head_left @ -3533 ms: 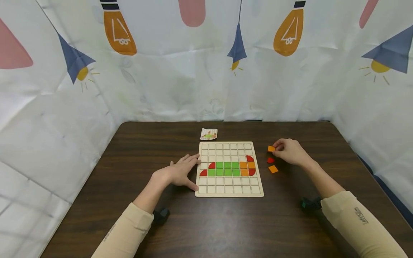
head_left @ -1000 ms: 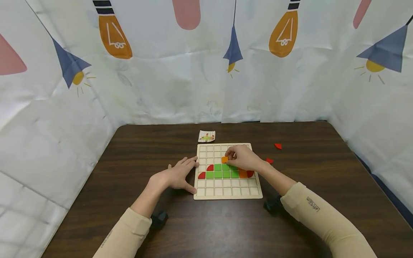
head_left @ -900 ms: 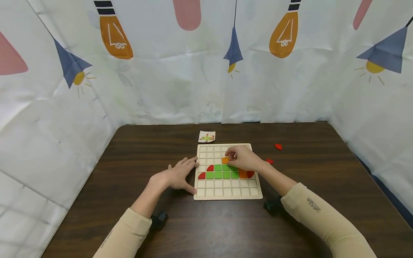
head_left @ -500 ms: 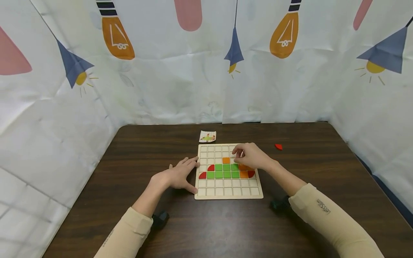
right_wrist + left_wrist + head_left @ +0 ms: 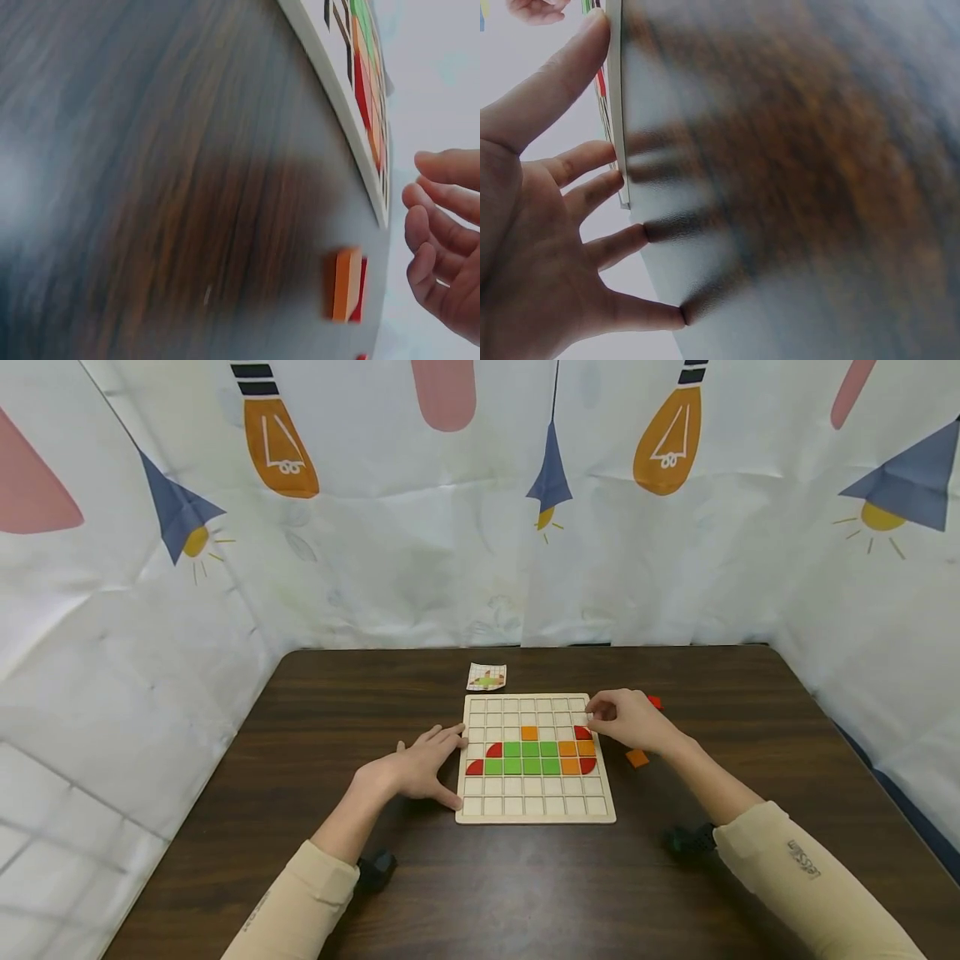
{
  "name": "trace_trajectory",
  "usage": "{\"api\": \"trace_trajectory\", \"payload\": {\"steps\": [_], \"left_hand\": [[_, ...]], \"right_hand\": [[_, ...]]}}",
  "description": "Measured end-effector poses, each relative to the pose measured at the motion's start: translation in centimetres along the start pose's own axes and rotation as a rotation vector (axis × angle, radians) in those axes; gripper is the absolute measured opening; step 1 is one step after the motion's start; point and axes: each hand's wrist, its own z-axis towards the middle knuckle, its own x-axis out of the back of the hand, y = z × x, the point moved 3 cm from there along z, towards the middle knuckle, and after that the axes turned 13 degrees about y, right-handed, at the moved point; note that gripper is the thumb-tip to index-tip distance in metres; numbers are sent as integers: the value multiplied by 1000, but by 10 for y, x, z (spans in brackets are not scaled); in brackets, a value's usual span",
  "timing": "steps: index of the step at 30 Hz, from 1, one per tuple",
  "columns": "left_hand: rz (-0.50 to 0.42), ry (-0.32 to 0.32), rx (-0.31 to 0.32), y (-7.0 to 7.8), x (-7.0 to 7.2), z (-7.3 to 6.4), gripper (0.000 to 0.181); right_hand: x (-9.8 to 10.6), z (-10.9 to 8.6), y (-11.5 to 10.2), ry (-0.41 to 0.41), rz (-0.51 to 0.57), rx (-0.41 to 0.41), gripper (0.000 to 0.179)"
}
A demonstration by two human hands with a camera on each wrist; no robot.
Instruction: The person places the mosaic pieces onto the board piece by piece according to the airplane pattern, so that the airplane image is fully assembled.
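A square wooden grid board (image 5: 534,802) lies on the table, with green tiles (image 5: 531,757), orange tiles and red rounded tiles set in its cells. One orange square tile (image 5: 529,732) sits in a cell just above the green rows. My left hand (image 5: 416,768) is spread along the board's left side, thumb and fingertips touching its edge, as the left wrist view also shows. Over the board's upper right edge hovers my right hand (image 5: 630,718), fingers loosely bent, nothing between them. To its right, a loose orange tile (image 5: 637,758) and a red piece (image 5: 655,702) lie on the table.
A small picture card (image 5: 487,677) with a coloured grid pattern lies behind the board. The dark wooden table (image 5: 480,893) meets a white printed curtain (image 5: 420,568) at the back. In the right wrist view, a red piece (image 5: 361,292) shows behind the orange block (image 5: 345,285).
My right hand has carried an orange tile from the table's right onto the board above the green rows and let go. It has since moved back right. My left hand stays at the board's edge.
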Motion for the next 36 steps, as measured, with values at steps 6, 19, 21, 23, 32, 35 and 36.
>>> {"api": "trace_trajectory", "payload": {"steps": [6, 19, 21, 23, 32, 35, 36], "left_hand": [[2, 0, 4, 0, 0, 1, 90], [3, 0, 13, 0, -1, 1, 91], [1, 2, 13, 0, -1, 1, 91], [0, 4, 11, 0, -1, 0, 90], [-10, 0, 17, -1, -1, -1, 91], [-9, 3, 15, -1, -1, 0, 91], [-9, 6, 13, -1, -1, 0, 91]], "right_hand": [[15, -8, 19, 26, -26, -57, 20], [29, -26, 41, 9, -124, -120, 22], [29, -27, 44, 8, -138, -134, 23], [29, -27, 46, 5, -148, -139, 24], [25, -26, 47, -26, -114, -110, 18], [25, -25, 45, -22, -108, -88, 19], [24, -25, 44, -15, -105, -82, 20]]}}
